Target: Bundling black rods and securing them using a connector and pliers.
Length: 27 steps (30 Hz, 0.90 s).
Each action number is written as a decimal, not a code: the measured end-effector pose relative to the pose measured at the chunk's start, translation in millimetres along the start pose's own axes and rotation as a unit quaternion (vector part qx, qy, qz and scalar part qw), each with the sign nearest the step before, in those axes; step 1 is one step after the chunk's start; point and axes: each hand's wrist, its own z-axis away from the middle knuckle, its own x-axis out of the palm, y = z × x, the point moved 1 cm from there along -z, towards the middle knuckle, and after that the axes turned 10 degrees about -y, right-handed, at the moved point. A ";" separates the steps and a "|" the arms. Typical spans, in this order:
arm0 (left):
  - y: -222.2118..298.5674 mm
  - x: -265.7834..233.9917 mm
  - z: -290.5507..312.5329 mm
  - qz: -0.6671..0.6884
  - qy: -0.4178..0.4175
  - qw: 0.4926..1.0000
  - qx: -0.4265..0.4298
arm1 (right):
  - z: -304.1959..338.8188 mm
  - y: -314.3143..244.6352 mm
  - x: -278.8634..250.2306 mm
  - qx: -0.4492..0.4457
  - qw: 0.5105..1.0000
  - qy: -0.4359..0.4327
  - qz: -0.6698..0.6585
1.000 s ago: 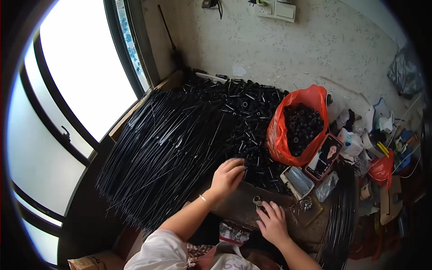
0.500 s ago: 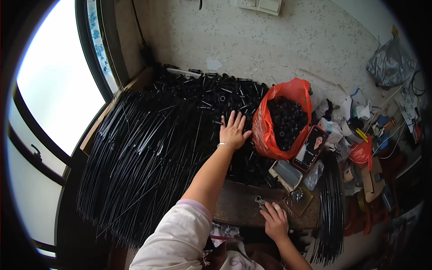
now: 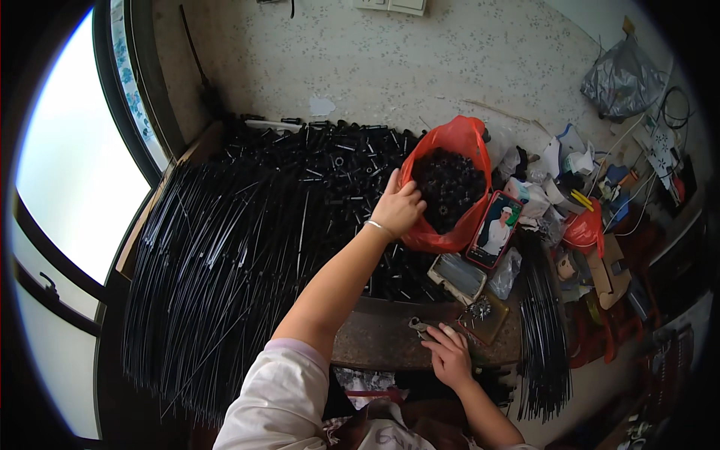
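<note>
My left hand (image 3: 399,208), with a bangle at the wrist, is at the left rim of a red plastic bag (image 3: 444,243). Its fingers bend over the rim and appear to grip it; the thumb is hidden. Small black round parts (image 3: 450,187) with toothed-looking rings fill the bag. On the bench (image 3: 375,337), my right hand (image 3: 451,356) lies with fingers stretched out over a small metal plier-like tool (image 3: 418,325). Only the tool's head shows; its handles are under the fingers.
Long thin black rods (image 3: 202,262) cover the left side; a smaller bundle (image 3: 541,345) hangs at right. Black tubular parts (image 3: 345,150) are heaped behind. Right of the bag stand a phone (image 3: 495,231), a shallow box (image 3: 457,276) and clutter. A window (image 3: 67,165) is at left.
My left hand has moved from the heap of black parts to the red bag's rim, its fingers going from spread to bent. The right hand stays on the tool. The view has shifted.
</note>
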 end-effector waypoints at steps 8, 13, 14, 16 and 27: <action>-14.0 34.2 35.1 0.060 0.037 0.997 0.014 | -152.4 8.8 -33.2 -0.041 0.980 0.192 0.005; -23.9 38.4 34.3 0.101 0.027 0.988 0.111 | -184.4 32.1 -17.6 0.076 0.976 0.105 0.175; -25.2 39.8 33.7 0.101 0.026 0.989 0.109 | -183.0 35.9 -12.3 0.080 0.971 0.097 0.202; -26.5 40.9 31.7 0.181 -0.036 0.978 0.099 | -178.8 39.1 -2.8 0.035 0.961 0.107 0.253; -0.4 10.8 16.5 0.226 -0.214 0.926 -0.213 | -171.7 24.8 -24.4 -0.024 0.969 -0.088 0.228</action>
